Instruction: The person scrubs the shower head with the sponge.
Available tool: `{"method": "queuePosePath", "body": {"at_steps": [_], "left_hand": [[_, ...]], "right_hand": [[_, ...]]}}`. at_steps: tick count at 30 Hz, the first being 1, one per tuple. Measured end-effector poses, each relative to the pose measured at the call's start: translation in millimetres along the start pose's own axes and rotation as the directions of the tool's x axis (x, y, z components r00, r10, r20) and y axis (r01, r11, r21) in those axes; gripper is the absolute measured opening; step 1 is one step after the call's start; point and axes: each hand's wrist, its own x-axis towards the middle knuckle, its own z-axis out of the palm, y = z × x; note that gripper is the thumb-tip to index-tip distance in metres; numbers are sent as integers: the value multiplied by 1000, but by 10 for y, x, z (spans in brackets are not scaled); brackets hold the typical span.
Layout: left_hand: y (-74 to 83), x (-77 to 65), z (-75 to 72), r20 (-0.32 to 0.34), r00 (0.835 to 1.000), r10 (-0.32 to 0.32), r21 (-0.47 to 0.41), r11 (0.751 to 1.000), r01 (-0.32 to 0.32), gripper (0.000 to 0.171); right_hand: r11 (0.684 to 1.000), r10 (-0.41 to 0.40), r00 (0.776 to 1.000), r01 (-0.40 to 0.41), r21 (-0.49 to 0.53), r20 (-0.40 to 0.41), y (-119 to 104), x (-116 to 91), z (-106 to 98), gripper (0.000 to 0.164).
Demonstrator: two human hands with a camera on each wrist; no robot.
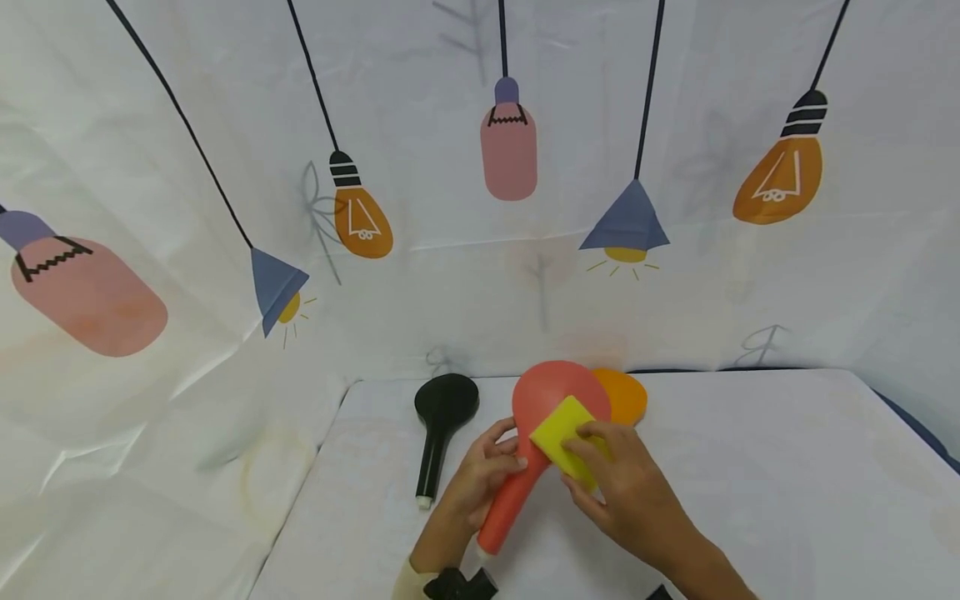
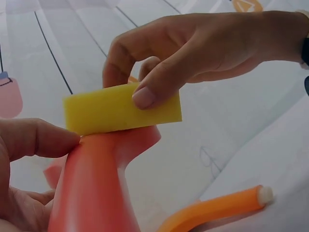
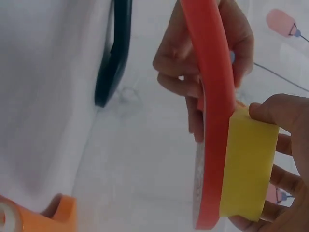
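Note:
My left hand grips a red shower head around its neck and tilts it up over the table. In the right wrist view, the spray face is turned away from the sponge. A yellow sponge is pinched between the thumb and fingers of my right hand. It lies flat against the smooth back of the head, near the neck. From the left wrist, the sponge rests across the red back, with my left thumb close to its edge.
A black shower head lies on the left of the white table. Behind the red one is an orange shower head, partly hidden. A white backdrop printed with hanging lamps rises at the table's back edge.

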Motion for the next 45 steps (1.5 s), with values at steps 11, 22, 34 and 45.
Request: {"method": "queuePosePath", "body": {"at_steps": [11,22,34,45], "left_hand": [[18,-53,2,11,1000,-15,-138,990,17,46],[108,-100,109,76,992,-101,-108,988,109,32],[97,-125,169,77,987,-138,-158,976,149,32],[-35,-65,137,-7,994,-109,-247,963,104,26]], "right_hand": [[984,-167,986,165,74,26,-254,-58,158,31],[915,-359,932,362,176,-52,-319,-105,248,27],[942,-325,943,330,58,-75,-295,-100,233,27],[949,-312,925,295,-108,-217,-181,-33,171,33]]}}
